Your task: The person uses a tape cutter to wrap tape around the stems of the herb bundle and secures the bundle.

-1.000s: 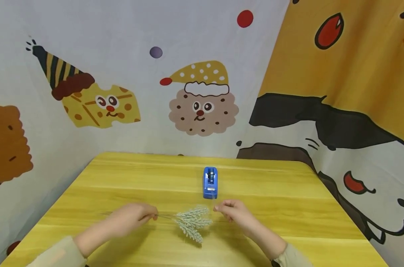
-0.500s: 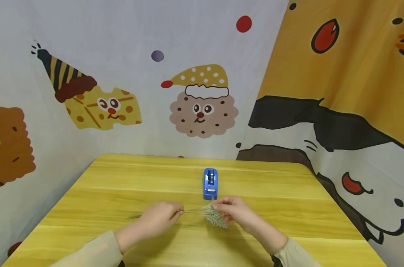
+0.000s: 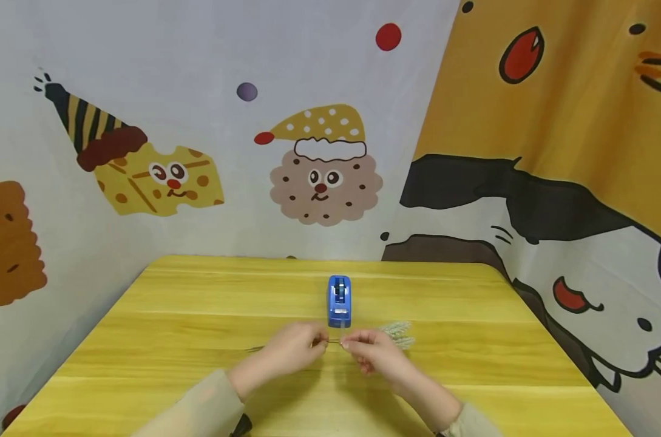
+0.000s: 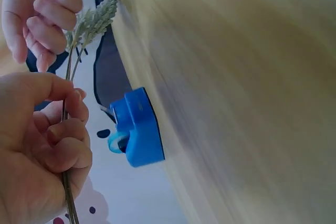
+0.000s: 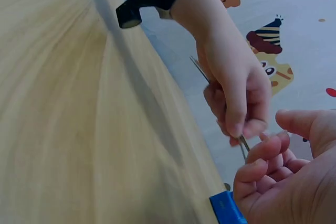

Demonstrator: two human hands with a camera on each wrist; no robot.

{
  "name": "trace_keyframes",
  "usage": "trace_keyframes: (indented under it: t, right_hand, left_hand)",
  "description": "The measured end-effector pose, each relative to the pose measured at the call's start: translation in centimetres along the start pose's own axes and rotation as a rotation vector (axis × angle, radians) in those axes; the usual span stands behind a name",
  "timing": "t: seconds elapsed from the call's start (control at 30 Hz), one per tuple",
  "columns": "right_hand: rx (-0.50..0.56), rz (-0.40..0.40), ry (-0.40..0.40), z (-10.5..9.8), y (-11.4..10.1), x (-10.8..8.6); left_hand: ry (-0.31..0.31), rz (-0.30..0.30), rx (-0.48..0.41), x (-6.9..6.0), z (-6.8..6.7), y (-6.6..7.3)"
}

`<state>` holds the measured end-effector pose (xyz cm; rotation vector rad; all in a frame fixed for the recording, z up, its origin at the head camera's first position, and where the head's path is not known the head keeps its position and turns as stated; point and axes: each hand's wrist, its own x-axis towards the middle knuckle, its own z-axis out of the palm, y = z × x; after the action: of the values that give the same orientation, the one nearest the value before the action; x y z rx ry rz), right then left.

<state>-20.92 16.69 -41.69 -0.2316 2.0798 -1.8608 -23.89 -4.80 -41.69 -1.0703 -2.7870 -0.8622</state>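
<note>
At lower centre, weak pressure could loosen stems [image 4: 69, 198] the left hand [image 3: 301, 347] gripped; whether the right hand [image 3: 378, 354] grasped was unclear.

Bright, even light w/ soft shadows on tbl [image 3: 445, 303], wrist pics slightly hazy

Head view — high, set back, facing forward and down across the tabletop [image 3: 461, 309] to a printed cloth [image 3: 226, 133]. Wrist views — close up, tilted sideways, beside the left hand [image 4: 42, 145] and right hand [image 5: 289, 182]; both catch the blue tape dispenser [image 4: 142, 132].
</note>
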Motion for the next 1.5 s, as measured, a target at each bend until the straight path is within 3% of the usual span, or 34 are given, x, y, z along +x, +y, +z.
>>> trace_keyframes:
  t: [0.3, 0.63, 0.77, 1.13, 1.5]
  right_hand:
    - [0.03, -0.02, 0.06, 1.3, 1.3, -0.1]
    - [0.108, -0.027, 0.162, 2.6, 2.6, -0.2]
    - [0.123, -0.035, 0.164, 2.8, 3.1, -0.4]
    - [0.159, -0.057, 0.23, 3.0, 4.3, -0.5]
    - [0.168, -0.097, 0.27, 3.3, 4.7, -0.5]
  left_hand:
    - [-0.093, 0.047, 0.043, 0.4, 0.0, 0.8]
    - [-0.182, -0.016, 0.039, 0.1, 0.3, 1.5]
    - [-0.181, -0.053, 0.02, -0.1, 0.5, 1.6]
    - [-0.157, 0.008, 0.044, 0.1, 0.5, 1.5]
    - [-0.157, 0.015, -0.002, 0.3, 1.1, 1.1]
